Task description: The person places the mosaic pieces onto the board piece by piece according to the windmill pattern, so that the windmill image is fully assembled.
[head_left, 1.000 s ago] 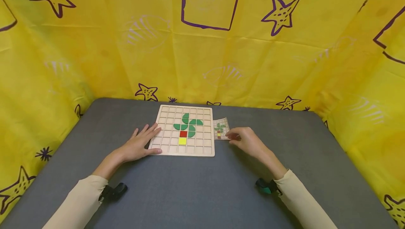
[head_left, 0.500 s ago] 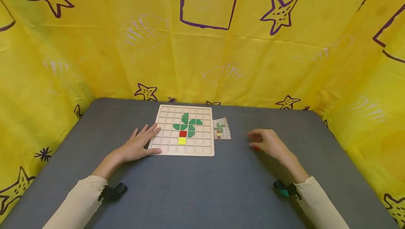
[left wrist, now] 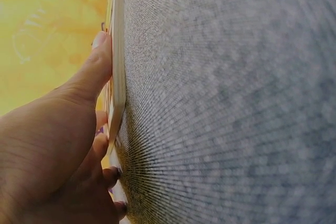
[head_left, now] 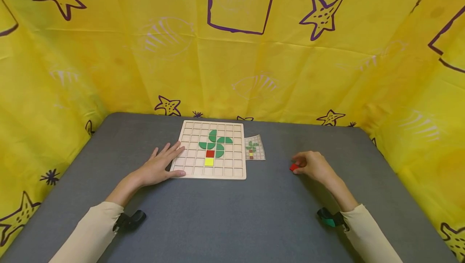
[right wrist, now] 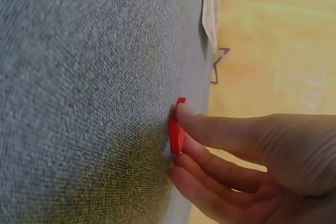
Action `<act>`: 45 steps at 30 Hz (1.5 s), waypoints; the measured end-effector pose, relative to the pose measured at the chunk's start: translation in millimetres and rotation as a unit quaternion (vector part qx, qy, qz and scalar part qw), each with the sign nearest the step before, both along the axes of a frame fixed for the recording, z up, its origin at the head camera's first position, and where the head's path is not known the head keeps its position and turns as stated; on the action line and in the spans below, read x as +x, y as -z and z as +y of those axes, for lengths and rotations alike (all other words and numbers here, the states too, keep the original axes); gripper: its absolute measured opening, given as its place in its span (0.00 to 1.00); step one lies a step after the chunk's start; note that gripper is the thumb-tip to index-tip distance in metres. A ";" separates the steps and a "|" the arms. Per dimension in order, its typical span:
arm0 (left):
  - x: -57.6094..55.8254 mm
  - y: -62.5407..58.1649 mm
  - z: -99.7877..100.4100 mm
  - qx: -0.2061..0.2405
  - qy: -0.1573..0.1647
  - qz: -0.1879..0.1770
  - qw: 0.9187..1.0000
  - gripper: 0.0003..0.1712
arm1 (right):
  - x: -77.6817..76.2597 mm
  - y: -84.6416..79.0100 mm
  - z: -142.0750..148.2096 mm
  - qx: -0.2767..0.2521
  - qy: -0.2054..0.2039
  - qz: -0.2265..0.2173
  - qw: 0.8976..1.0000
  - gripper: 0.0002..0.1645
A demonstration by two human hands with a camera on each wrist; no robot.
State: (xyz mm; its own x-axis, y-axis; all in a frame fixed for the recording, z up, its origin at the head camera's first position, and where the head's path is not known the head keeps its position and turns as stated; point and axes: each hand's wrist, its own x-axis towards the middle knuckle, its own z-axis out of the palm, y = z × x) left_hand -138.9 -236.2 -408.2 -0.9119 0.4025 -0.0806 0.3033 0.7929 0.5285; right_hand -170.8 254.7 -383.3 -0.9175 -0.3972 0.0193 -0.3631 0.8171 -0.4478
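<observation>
My left hand (head_left: 158, 167) lies spread over the left edge of a wooden grid board (head_left: 232, 170), fingers nearly straight. In the left wrist view the thumb (left wrist: 94, 72) presses along the board's rim (left wrist: 119, 61). Several green rounded tiles (head_left: 219, 150) form a pinwheel on the board, with a red square (head_left: 210, 154) and a yellow square (head_left: 209, 161) below. Out to the right, my right hand (head_left: 314, 167) pinches a loose red tile (head_left: 294, 167) between thumb and fingers. The right wrist view shows this thin tile (right wrist: 177, 129) edge-on, close to the tabletop, partly covered by the thumb.
A small pattern card (head_left: 255, 148) with a printed grid and pinwheel lies against the board's right side, its far right corner slightly raised. Grey cloth covers the table (head_left: 218, 218). Yellow printed curtains (head_left: 232, 61) hang behind and on both sides.
My right hand has moved right, away from the pattern card, and the red tile now shows between its fingertips. My left hand stays on the board.
</observation>
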 end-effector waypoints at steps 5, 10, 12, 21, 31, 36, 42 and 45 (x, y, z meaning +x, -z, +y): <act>-0.2 0.1 0.7 -0.001 0.000 0.001 1.000 0.52 | 1.2 0.2 -1.9 -0.010 0.001 0.002 1.000 0.20; 0.2 -0.3 0.8 -0.001 0.000 0.000 1.000 0.53 | 1.0 1.9 -2.4 -0.056 0.006 0.001 0.998 0.16; 0.1 0.0 0.6 -0.001 0.000 0.000 1.000 0.53 | 0.3 1.9 -3.7 -0.074 0.005 0.006 0.997 0.15; -1.3 0.9 0.3 -0.001 -0.002 0.003 1.000 0.52 | -4.2 -0.9 -30.7 -0.097 -0.021 0.016 0.995 0.15; -0.6 2.7 0.5 -0.002 -0.004 0.005 1.000 0.53 | -12.1 -3.2 -67.9 -0.116 -0.077 0.017 0.990 0.14; -1.4 3.4 0.3 -0.001 -0.004 0.002 1.000 0.52 | -14.3 -3.7 -87.7 -0.124 -0.105 0.011 0.987 0.15; -2.4 4.3 -0.9 -0.002 -0.003 0.000 1.000 0.52 | -16.3 -5.5 -113.2 -0.140 -0.147 0.008 0.979 0.15; -1.1 3.1 -0.2 0.001 -0.002 0.003 1.000 0.52 | -15.9 -5.5 -122.6 -0.145 -0.152 0.004 0.978 0.15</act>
State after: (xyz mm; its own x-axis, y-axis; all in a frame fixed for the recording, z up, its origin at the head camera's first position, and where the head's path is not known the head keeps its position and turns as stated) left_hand -140.1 -236.4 -411.3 -0.9138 0.3993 -0.0740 0.3036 0.7926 0.5288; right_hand -186.7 132.1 -377.8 -0.7578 -0.6277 0.1782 -0.5732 0.5098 -0.6415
